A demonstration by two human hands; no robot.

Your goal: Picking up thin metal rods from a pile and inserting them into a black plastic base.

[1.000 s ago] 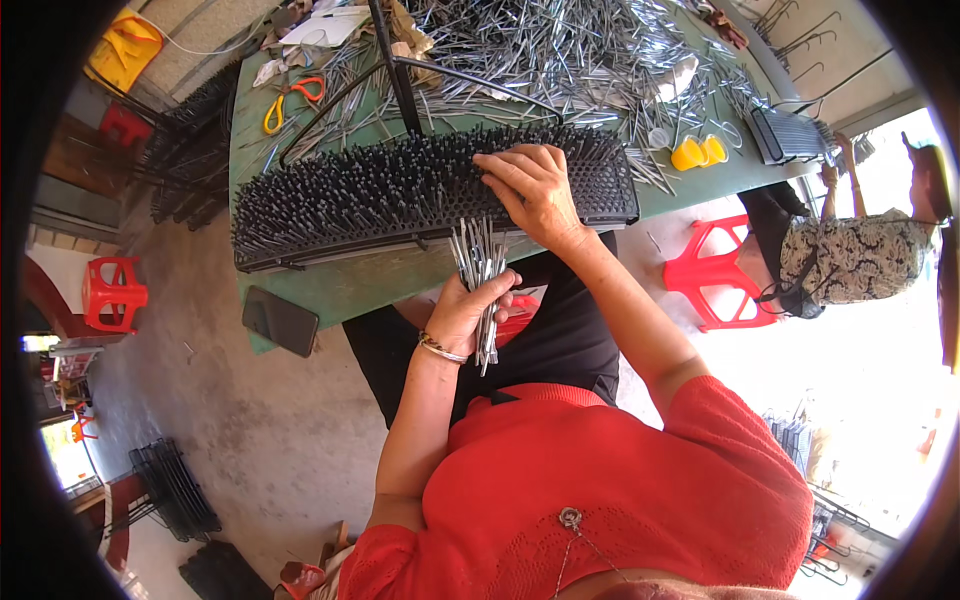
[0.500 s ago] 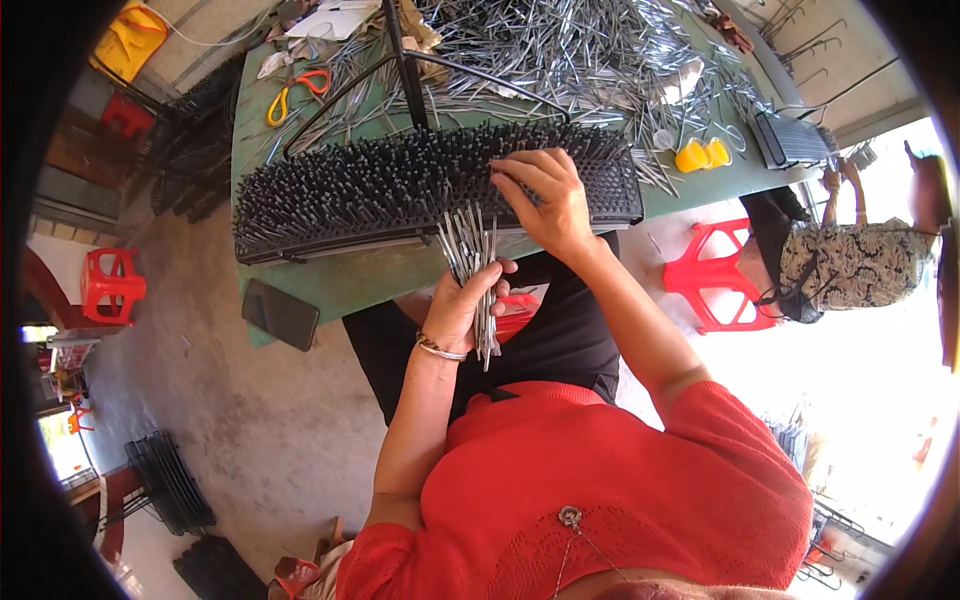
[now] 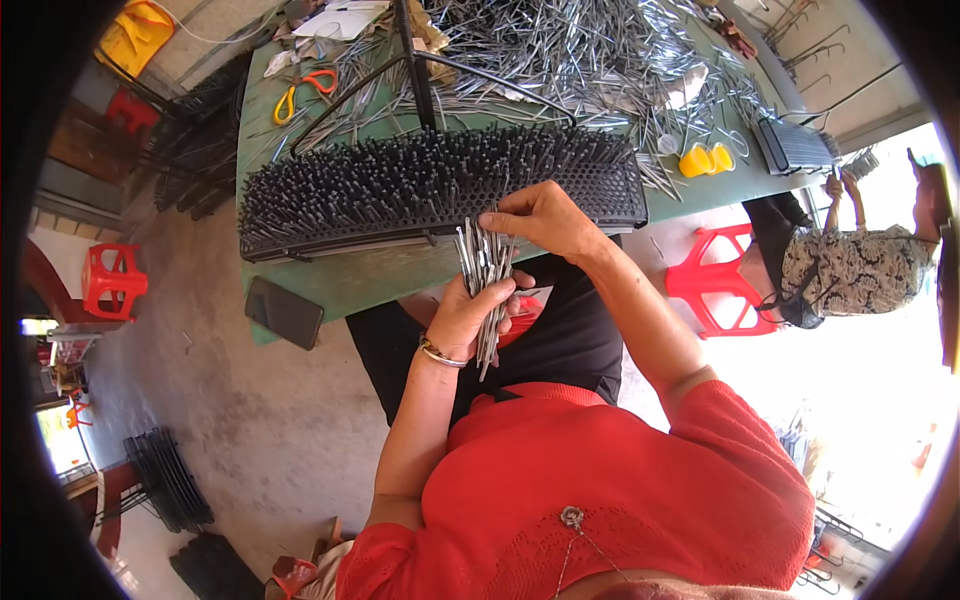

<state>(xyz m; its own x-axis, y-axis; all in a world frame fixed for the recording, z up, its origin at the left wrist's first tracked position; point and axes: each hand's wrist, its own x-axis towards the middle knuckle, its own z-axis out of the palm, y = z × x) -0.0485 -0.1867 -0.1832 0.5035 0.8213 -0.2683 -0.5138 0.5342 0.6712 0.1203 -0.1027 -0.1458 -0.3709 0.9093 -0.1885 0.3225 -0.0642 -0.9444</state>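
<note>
My left hand (image 3: pixel 472 312) is wrapped round a bundle of thin silvery metal rods (image 3: pixel 483 258), their tips fanned out at the upper end. At that upper end, the thumb and forefinger of my right hand (image 3: pixel 548 222) close on a rod's tip; the fingers partly hide it. Just beyond both hands lies a long black perforated panel (image 3: pixel 600 195) on the table's near edge. Upright dark rods (image 3: pixel 350 185) stand densely in its left and middle holes, while the right end shows mostly bare holes.
A large heap of loose rods (image 3: pixel 560 50) covers the far part of the green table (image 3: pixel 262 110). Scissors (image 3: pixel 303 95), yellow cups (image 3: pixel 706 160) and a black phone (image 3: pixel 284 312) lie around the panel. A black metal frame (image 3: pixel 422 90) rises behind it. Another person (image 3: pixel 850 265) is at right, by a red stool (image 3: pixel 710 285).
My right hand has moved back from the panel's holes, toward me and slightly left, to the top of the rod bundle. My left hand still grips the bundle.
</note>
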